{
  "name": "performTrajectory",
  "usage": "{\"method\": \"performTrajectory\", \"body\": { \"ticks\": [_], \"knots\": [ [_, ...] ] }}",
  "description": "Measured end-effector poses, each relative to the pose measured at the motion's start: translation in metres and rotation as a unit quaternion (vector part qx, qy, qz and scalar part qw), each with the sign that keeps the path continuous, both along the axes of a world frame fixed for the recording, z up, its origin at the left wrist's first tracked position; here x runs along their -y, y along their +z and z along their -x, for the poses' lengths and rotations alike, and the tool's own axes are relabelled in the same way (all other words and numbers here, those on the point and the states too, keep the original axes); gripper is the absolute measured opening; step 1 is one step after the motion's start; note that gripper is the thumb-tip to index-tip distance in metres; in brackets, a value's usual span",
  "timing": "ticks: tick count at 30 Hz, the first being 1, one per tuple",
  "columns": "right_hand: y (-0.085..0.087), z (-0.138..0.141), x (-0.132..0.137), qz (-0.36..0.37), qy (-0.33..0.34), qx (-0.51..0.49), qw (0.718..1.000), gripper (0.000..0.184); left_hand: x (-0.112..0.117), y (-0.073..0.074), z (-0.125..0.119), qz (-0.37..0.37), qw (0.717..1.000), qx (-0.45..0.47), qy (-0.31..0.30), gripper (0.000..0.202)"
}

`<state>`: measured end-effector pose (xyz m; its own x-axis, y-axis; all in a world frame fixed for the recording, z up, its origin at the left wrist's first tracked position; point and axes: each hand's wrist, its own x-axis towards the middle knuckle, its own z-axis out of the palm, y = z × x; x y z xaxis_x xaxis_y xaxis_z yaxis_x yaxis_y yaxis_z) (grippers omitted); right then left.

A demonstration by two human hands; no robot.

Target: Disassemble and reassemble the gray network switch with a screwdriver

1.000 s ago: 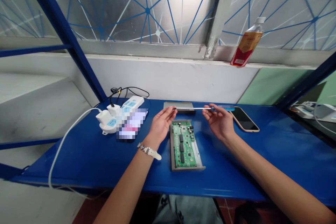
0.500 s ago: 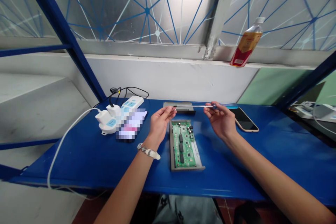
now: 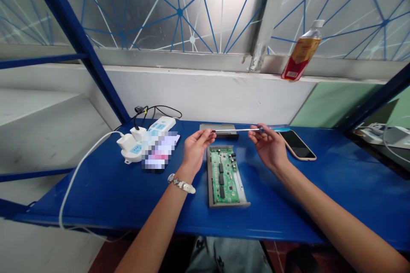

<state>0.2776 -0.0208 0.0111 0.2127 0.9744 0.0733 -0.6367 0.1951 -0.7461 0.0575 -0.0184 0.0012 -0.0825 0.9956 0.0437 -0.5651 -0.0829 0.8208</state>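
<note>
A screwdriver [image 3: 235, 130] with a long metal shaft and a clear blue handle lies level across the air between my hands. My right hand [image 3: 270, 147] is closed around the front of its handle, fingertips near the shaft. With thumb and fingers pinched, my left hand [image 3: 196, 149] grips the dark tip; whether a small screw is also between those fingers I cannot tell. Below them, a green circuit board [image 3: 226, 177] sits in an open metal housing [image 3: 245, 204] on the blue table [image 3: 272, 209]. Behind the screwdriver is a grey metal cover [image 3: 229, 135], partly hidden.
A white power strip [image 3: 165, 123] with plugs and cables stands at the back left, beside a phone with a blurred screen [image 3: 160, 153]. Another phone [image 3: 299, 145] lies right of my right hand. A drink bottle [image 3: 301, 55] stands on the window ledge.
The screwdriver has tilted very slightly, its handle turning a little in my right hand. Both hands stay almost in place; the board and housing have not moved.
</note>
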Motion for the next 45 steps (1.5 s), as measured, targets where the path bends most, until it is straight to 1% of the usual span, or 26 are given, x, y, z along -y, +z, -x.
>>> {"method": "performTrajectory", "body": {
  "ticks": [3,5,8,10,13,15,17,20,22,24,26,29,31,39,45],
  "knots": [
    [0.000,0.000,-0.001,-0.013,-0.005,0.023,1.000,0.014,0.000,-0.001,0.000,-0.016,1.000,-0.024,0.006,0.023],
    [0.003,-0.001,-0.003,-0.024,-0.004,0.041,0.999,0.020,-0.001,-0.001,0.002,-0.027,0.998,-0.053,0.010,0.026],
    [0.017,-0.001,-0.009,-0.064,-0.015,0.094,0.993,0.029,-0.003,-0.002,0.010,-0.044,0.989,-0.140,0.004,0.026],
    [0.033,0.001,-0.013,-0.109,-0.031,0.162,0.980,0.033,-0.003,-0.002,0.017,-0.070,0.969,-0.238,-0.010,0.023],
    [0.060,0.013,-0.014,-0.168,-0.041,0.288,0.942,0.036,-0.002,-0.001,0.024,-0.128,0.914,-0.383,-0.029,0.017],
    [0.073,0.025,-0.013,-0.196,-0.031,0.349,0.916,0.037,0.000,0.000,0.026,-0.157,0.883,-0.442,-0.030,0.017],
    [0.080,0.039,-0.013,-0.216,-0.002,0.391,0.895,0.037,0.001,0.002,0.026,-0.174,0.864,-0.471,-0.025,0.018],
    [0.079,0.057,-0.014,-0.226,0.049,0.447,0.864,0.037,0.001,0.002,0.025,-0.181,0.857,-0.482,-0.016,0.019],
    [0.074,0.065,-0.017,-0.225,0.062,0.479,0.846,0.037,0.000,0.000,0.026,-0.179,0.856,-0.485,-0.015,0.017],
    [0.069,0.069,-0.020,-0.225,0.068,0.499,0.834,0.037,-0.001,-0.001,0.027,-0.175,0.849,-0.498,-0.017,0.014],
    [0.065,0.069,-0.023,-0.227,0.074,0.497,0.834,0.037,-0.002,-0.001,0.028,-0.171,0.841,-0.513,-0.017,0.013],
    [0.062,0.068,-0.027,-0.226,0.086,0.477,0.845,0.038,-0.003,-0.002,0.028,-0.169,0.836,-0.521,-0.015,0.015],
    [0.060,0.067,-0.028,-0.222,0.090,0.472,0.848,0.038,-0.004,-0.002,0.028,-0.168,0.838,-0.520,-0.012,0.015],
    [0.055,0.071,-0.030,-0.219,0.094,0.479,0.845,0.039,-0.007,-0.007,0.028,-0.165,0.853,-0.495,-0.013,0.011],
    [0.054,0.072,-0.030,-0.215,0.093,0.482,0.844,0.040,-0.005,-0.006,0.029,-0.156,0.844,-0.514,-0.020,0.012]
  ]
}}
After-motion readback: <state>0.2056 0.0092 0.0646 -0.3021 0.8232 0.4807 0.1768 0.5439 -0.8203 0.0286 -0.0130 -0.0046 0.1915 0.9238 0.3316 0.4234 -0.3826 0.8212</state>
